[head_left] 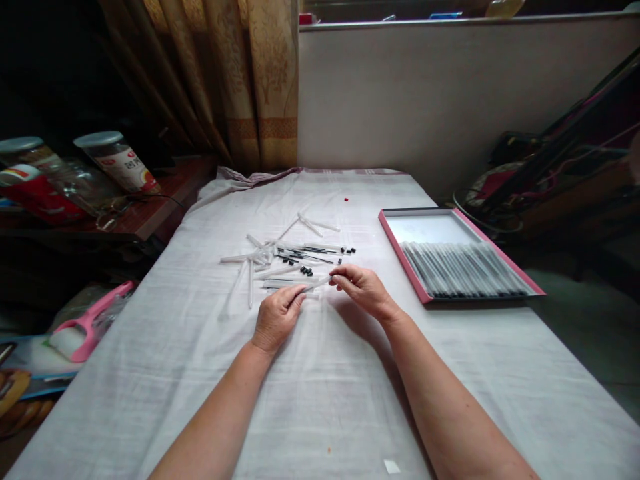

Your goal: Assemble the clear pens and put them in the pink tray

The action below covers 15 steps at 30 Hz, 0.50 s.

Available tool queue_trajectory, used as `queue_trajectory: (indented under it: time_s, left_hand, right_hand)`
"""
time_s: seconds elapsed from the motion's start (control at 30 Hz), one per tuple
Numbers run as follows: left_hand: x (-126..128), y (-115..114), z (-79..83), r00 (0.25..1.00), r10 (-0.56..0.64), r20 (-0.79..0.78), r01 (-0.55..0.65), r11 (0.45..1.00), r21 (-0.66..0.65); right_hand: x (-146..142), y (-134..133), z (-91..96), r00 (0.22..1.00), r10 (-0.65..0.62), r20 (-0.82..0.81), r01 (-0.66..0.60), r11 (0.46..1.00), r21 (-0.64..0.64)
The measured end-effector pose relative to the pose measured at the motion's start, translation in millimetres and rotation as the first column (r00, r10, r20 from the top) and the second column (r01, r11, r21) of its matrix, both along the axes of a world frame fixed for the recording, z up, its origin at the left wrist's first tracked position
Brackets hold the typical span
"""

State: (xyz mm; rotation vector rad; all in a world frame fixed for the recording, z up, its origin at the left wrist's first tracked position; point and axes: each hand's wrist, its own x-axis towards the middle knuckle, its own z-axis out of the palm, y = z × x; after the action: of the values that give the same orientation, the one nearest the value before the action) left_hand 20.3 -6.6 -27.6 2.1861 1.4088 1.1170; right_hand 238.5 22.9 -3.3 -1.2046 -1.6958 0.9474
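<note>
Between my two hands is a slim translucent pen barrel (319,285), held slightly slanted above the table. My left hand (280,313) is closed round its left end, and the fingertips of my right hand (361,288) pinch the right end. Just beyond them lie loose black pen refills (320,252), small black end pieces (306,271) and a scattered pile of clear white tubes (250,257). To the right, a pink-edged open box (400,260) holds a row of pens (465,270) with dark ends toward me.
A pale checked cloth (320,400) covers the table. A tiny red piece (346,199) lies near the back, a white scrap (392,466) at the front. On the left are a brown side table (165,207) with a lidded jar (120,163) and a pink handle (90,327).
</note>
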Motion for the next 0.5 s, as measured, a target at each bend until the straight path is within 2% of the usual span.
queue_trajectory:
  time_s: [0.13, 0.27, 0.37, 0.5]
  left_hand:
    - [-0.3, -0.1, 0.3, 1.000, -0.014, -0.005, 0.014, 1.000, 0.004]
    - [0.3, -1.8, 2.0, 0.998, -0.049, -0.040, 0.050, 0.999, 0.014]
    - [1.1, -2.9, 3.0, 0.997, -0.056, -0.060, 0.057, 0.998, 0.012]
    - [1.5, -3.0, 3.1, 0.997, -0.047, -0.065, 0.047, 0.999, -0.001]
  right_hand:
    - [-1.8, -2.4, 4.8, 0.983, -0.010, 0.182, 0.005, 1.000, 0.026]
    - [-3.7, -3.3, -1.2, 0.953, -0.054, 0.298, 0.052, 0.999, 0.016]
    - [-2.3, -5.2, -9.2, 0.977, -0.072, 0.202, 0.080, 0.996, -0.034]
    - [1.6, -12.3, -13.0, 0.990, -0.094, -0.105, 0.081, 0.990, -0.119]
